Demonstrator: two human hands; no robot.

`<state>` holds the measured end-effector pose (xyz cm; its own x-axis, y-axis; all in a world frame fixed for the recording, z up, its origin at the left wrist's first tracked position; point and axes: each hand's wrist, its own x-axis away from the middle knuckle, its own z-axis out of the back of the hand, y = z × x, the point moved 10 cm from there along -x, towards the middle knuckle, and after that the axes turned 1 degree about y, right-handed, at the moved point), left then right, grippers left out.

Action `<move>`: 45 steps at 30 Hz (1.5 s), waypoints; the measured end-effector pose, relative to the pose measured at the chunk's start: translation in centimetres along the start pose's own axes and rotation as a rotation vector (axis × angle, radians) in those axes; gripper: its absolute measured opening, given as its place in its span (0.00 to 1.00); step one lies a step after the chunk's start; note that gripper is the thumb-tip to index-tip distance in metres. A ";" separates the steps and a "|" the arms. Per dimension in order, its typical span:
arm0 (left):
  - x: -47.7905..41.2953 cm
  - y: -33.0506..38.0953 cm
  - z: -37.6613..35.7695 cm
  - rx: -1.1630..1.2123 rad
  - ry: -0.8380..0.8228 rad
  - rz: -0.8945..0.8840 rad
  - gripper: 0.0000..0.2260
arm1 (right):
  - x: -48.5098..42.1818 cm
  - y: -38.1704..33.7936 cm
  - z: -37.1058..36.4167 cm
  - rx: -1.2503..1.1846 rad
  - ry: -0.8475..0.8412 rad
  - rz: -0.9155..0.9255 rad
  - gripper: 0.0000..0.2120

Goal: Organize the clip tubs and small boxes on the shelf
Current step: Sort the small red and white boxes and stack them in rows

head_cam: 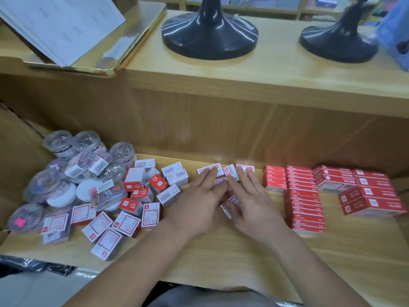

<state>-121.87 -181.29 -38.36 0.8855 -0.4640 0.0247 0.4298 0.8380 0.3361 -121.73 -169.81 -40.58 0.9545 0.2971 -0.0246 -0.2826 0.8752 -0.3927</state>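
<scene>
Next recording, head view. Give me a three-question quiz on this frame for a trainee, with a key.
1. True or false: the left hand and the right hand lie with straight fingers on small white boxes.
2. Where on the shelf do the clear clip tubs sit? A: at its left end. B: at its right end. C: between the hands.
3. Fill in: the neatly stacked boxes to the right of the hands are ____ in colour.
Key: 1 true; 2 A; 3 red.
</scene>
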 end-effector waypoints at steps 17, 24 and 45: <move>-1.0 -1.4 -0.5 0.048 -0.021 0.042 0.25 | 4.5 1.7 1.8 -0.179 0.081 -0.067 0.25; -1.6 -1.8 -0.3 0.053 -0.020 0.173 0.30 | 5.2 2.3 1.5 -0.255 -0.011 -0.119 0.29; 4.0 2.3 2.8 0.976 0.172 0.291 0.16 | 7.6 1.5 7.5 -1.116 0.242 -0.467 0.05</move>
<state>-117.86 -182.01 -34.81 0.9786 -0.1684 0.1182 -0.0679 0.2781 0.9582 -115.61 -163.39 -34.42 0.9686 -0.1393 0.2058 0.2130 0.0383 -0.9763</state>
